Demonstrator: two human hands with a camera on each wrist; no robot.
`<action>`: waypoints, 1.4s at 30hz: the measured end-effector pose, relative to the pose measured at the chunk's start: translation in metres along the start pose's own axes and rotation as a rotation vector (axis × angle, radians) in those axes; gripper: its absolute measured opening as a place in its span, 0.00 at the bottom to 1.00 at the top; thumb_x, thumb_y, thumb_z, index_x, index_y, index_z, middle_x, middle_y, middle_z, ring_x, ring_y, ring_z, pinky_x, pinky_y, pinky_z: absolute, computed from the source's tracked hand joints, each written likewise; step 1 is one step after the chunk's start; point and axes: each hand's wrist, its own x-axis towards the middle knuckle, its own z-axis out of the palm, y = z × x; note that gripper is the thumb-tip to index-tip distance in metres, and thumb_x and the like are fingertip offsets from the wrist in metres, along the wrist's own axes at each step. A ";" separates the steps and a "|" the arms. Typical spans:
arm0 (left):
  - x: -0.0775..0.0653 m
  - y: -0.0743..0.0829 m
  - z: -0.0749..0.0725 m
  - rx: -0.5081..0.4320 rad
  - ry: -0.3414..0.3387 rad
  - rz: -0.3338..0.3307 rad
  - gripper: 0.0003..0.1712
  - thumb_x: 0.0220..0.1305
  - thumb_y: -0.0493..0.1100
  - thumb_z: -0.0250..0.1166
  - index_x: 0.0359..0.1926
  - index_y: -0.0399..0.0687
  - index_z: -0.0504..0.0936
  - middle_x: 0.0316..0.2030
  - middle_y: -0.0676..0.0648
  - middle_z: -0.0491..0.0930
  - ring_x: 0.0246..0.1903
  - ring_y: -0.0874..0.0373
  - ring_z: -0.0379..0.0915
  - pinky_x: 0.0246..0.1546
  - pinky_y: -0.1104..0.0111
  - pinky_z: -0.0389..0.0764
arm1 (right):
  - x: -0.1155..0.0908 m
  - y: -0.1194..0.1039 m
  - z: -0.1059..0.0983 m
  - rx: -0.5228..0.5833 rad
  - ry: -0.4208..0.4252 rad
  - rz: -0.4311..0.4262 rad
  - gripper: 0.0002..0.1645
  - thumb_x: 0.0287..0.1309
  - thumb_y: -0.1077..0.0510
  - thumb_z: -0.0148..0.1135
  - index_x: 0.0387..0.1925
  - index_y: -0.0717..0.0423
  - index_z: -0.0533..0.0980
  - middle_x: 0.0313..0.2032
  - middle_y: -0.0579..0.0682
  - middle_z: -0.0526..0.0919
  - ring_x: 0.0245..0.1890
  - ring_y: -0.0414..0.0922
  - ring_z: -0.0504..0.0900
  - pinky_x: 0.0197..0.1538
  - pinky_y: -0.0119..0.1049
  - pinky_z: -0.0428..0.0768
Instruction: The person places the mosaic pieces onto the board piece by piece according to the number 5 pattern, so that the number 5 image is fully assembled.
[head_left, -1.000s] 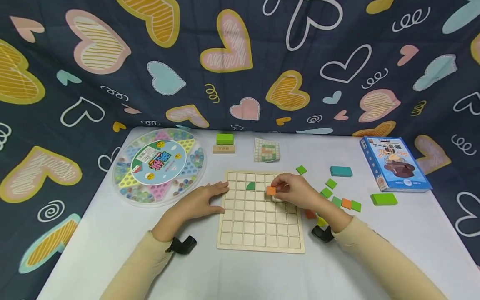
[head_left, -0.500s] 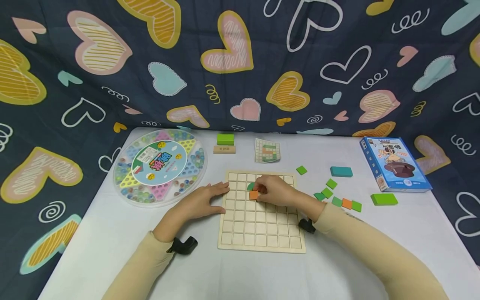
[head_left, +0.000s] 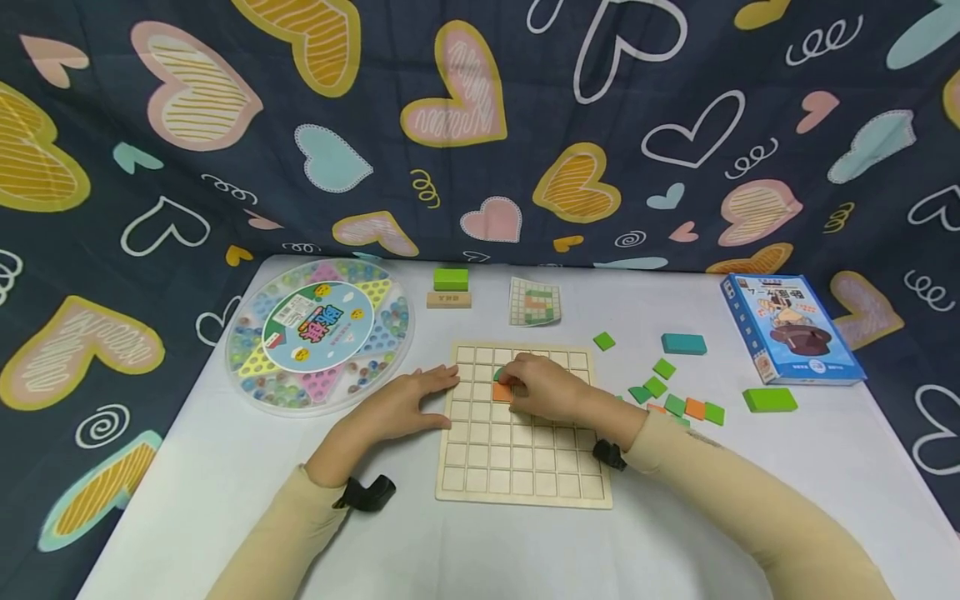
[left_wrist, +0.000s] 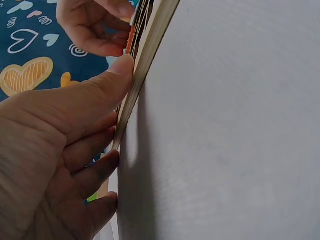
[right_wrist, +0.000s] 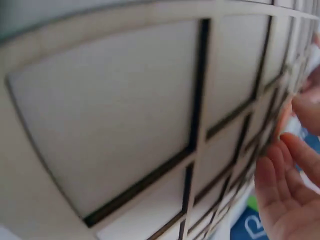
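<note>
An orange square tile (head_left: 501,392) lies over a cell in the upper left part of the wooden grid board (head_left: 521,457). My right hand (head_left: 546,388) pinches this tile at its right side, with thumb and curled fingers. Just above it a green quarter-round tile (head_left: 498,373) shows, mostly hidden by the fingers. My left hand (head_left: 396,405) rests at the board's left edge, thumb and fingers spread. In the left wrist view its thumb (left_wrist: 117,70) touches the board's rim. The right wrist view shows bare cells up close.
Loose green tiles (head_left: 655,386) and orange tiles (head_left: 695,408) lie right of the board. A pattern card (head_left: 535,302), wooden blocks (head_left: 450,279), a round marble game (head_left: 318,333) and a blue box (head_left: 793,328) stand farther back. A teal block (head_left: 683,343) lies on the right.
My right hand has carried the orange tile leftward across the board to the cell below the green quarter-round tile. The left hand has stayed at the board's left edge.
</note>
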 end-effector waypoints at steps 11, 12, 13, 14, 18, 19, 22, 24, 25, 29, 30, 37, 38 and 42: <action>0.001 0.000 0.000 0.013 -0.006 -0.012 0.40 0.53 0.52 0.71 0.64 0.41 0.70 0.68 0.48 0.63 0.69 0.51 0.57 0.71 0.54 0.57 | -0.069 0.031 -0.030 0.333 0.155 0.042 0.30 0.55 0.59 0.67 0.60 0.57 0.71 0.57 0.53 0.77 0.57 0.49 0.76 0.59 0.44 0.77; 0.001 0.000 0.000 0.013 -0.006 -0.010 0.40 0.53 0.52 0.71 0.64 0.41 0.70 0.68 0.48 0.62 0.69 0.51 0.57 0.71 0.54 0.57 | -0.078 0.035 -0.032 0.344 0.174 0.055 0.30 0.55 0.59 0.67 0.60 0.57 0.72 0.57 0.53 0.77 0.57 0.49 0.76 0.59 0.45 0.77; 0.001 0.000 -0.001 0.015 -0.006 -0.007 0.40 0.53 0.52 0.71 0.64 0.41 0.70 0.68 0.48 0.62 0.69 0.51 0.57 0.70 0.54 0.57 | -0.087 0.038 -0.034 0.351 0.192 0.073 0.29 0.55 0.59 0.67 0.59 0.58 0.72 0.57 0.54 0.77 0.57 0.49 0.76 0.60 0.45 0.76; 0.001 0.001 -0.001 0.015 -0.003 -0.006 0.40 0.53 0.52 0.71 0.64 0.41 0.70 0.68 0.48 0.62 0.69 0.51 0.57 0.70 0.54 0.57 | -0.095 0.041 -0.035 0.349 0.208 0.089 0.29 0.55 0.59 0.67 0.59 0.58 0.72 0.56 0.54 0.78 0.57 0.50 0.76 0.60 0.46 0.76; -0.001 0.001 -0.003 0.012 0.009 0.001 0.40 0.52 0.52 0.71 0.64 0.41 0.70 0.68 0.47 0.63 0.68 0.51 0.57 0.70 0.52 0.58 | -0.122 0.053 -0.033 0.338 0.232 0.159 0.27 0.55 0.57 0.67 0.57 0.57 0.73 0.55 0.54 0.79 0.56 0.53 0.77 0.58 0.53 0.76; -0.001 0.001 -0.003 0.011 0.011 0.004 0.40 0.52 0.52 0.71 0.64 0.41 0.70 0.68 0.47 0.63 0.68 0.51 0.58 0.70 0.52 0.58 | -0.127 0.055 -0.031 0.335 0.229 0.180 0.27 0.55 0.56 0.67 0.57 0.57 0.74 0.55 0.54 0.79 0.56 0.53 0.77 0.58 0.53 0.76; -0.001 0.000 -0.003 0.012 0.013 0.008 0.40 0.52 0.52 0.71 0.64 0.41 0.70 0.68 0.47 0.63 0.68 0.51 0.58 0.70 0.52 0.58 | -0.138 0.062 -0.024 0.341 0.200 0.219 0.26 0.55 0.55 0.67 0.56 0.56 0.75 0.54 0.53 0.80 0.55 0.52 0.78 0.58 0.52 0.76; -0.001 0.000 -0.002 0.010 0.013 0.011 0.40 0.52 0.52 0.71 0.64 0.41 0.71 0.68 0.47 0.63 0.68 0.51 0.58 0.70 0.52 0.58 | -0.143 0.065 -0.020 0.331 0.186 0.241 0.25 0.55 0.55 0.68 0.54 0.55 0.76 0.53 0.52 0.81 0.54 0.51 0.79 0.57 0.49 0.77; 0.000 0.001 -0.001 0.010 0.014 0.012 0.40 0.52 0.52 0.71 0.64 0.41 0.70 0.68 0.47 0.63 0.68 0.51 0.58 0.70 0.52 0.58 | -0.145 0.066 -0.019 0.317 0.183 0.248 0.24 0.54 0.55 0.68 0.53 0.54 0.76 0.52 0.51 0.81 0.53 0.50 0.79 0.57 0.48 0.78; 0.000 0.001 0.001 0.005 0.015 0.014 0.40 0.52 0.52 0.71 0.64 0.40 0.71 0.68 0.47 0.63 0.68 0.50 0.57 0.70 0.52 0.58 | -0.151 0.072 -0.015 0.234 0.176 0.274 0.22 0.53 0.53 0.69 0.51 0.52 0.78 0.49 0.47 0.82 0.52 0.47 0.79 0.55 0.46 0.79; 0.000 0.001 0.001 0.004 0.015 0.016 0.40 0.52 0.52 0.71 0.64 0.40 0.71 0.68 0.47 0.63 0.68 0.50 0.57 0.70 0.51 0.57 | -0.151 0.073 -0.014 0.212 0.178 0.274 0.22 0.53 0.53 0.69 0.51 0.52 0.78 0.49 0.46 0.83 0.52 0.47 0.79 0.54 0.46 0.79; 0.001 0.000 0.001 0.003 0.022 0.012 0.40 0.52 0.52 0.71 0.64 0.41 0.71 0.68 0.47 0.63 0.68 0.51 0.58 0.69 0.51 0.59 | -0.148 0.078 -0.006 0.079 0.199 0.250 0.18 0.51 0.56 0.70 0.46 0.48 0.79 0.47 0.46 0.81 0.51 0.47 0.77 0.52 0.48 0.78; 0.001 0.000 0.001 0.002 0.020 0.008 0.40 0.52 0.52 0.71 0.64 0.42 0.71 0.68 0.47 0.63 0.68 0.51 0.58 0.69 0.52 0.58 | -0.147 0.078 -0.005 0.061 0.198 0.246 0.18 0.50 0.57 0.70 0.46 0.48 0.79 0.47 0.46 0.80 0.50 0.47 0.77 0.52 0.48 0.78; 0.001 0.000 0.000 -0.005 0.020 0.012 0.40 0.52 0.52 0.72 0.64 0.41 0.71 0.68 0.47 0.63 0.68 0.51 0.58 0.70 0.52 0.58 | -0.144 0.078 -0.002 0.017 0.196 0.241 0.17 0.49 0.59 0.71 0.43 0.49 0.79 0.45 0.46 0.79 0.46 0.45 0.77 0.49 0.45 0.78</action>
